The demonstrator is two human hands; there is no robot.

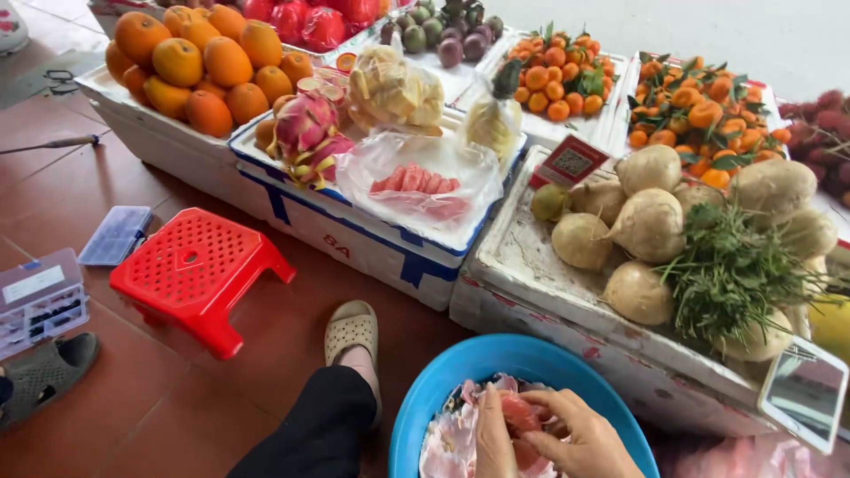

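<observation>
A blue plastic basin (pixel 443 381) sits at the bottom, holding pink fruit segments and pale peel scraps (pixel 447 443). Over it, my left hand (pixel 492 438) and my right hand (pixel 580 434) both grip one pink fruit segment (pixel 522 414), thumbs pressed on its skin. My leg in black trousers and a beige slipper (pixel 351 329) lies left of the basin on the red tiled floor.
White foam boxes carry oranges (pixel 199 66), dragon fruit (pixel 305 128), bagged pink fruit pieces (pixel 416 181), small tangerines (pixel 691 111), round pale roots with greens (pixel 651 226). A red stool (pixel 195 270), clear parts boxes (pixel 35 296), a phone (pixel 806 389), someone's dark sandal (pixel 44 372).
</observation>
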